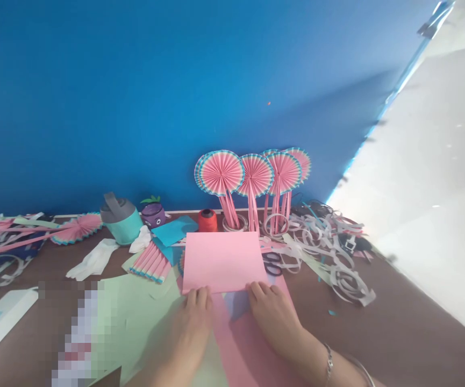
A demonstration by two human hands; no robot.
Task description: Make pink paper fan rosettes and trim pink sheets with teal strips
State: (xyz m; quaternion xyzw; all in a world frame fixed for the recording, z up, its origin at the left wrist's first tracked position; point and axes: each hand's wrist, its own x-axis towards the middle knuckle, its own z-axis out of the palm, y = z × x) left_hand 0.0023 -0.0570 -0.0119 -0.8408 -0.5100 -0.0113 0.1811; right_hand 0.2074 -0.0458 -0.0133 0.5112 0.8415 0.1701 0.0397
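Note:
A pink sheet of paper (222, 262) is in front of me, raised a little above larger sheets. My left hand (194, 314) grips its near edge towards the left corner, fingers curled over it. At the near right corner, my right hand (274, 317) has its fingers closed on the same sheet; the thumbs are hidden. Beneath lie a large pink sheet (252, 355) and a pale green sheet (131, 317). Dark-handled scissors (273, 264) lie just right of the held sheet. Left of it are pleated pink strips with blue ends (151, 263) and blue paper (176, 230).
Round pink paper fans (222, 172) stand against the blue wall (167, 97). Behind the sheets are a red spool (207, 221), a purple cup (153, 215) and a teal bottle (122, 223). Tangled white strips (345, 269) lie at right, a crumpled white tissue (94, 259) at left.

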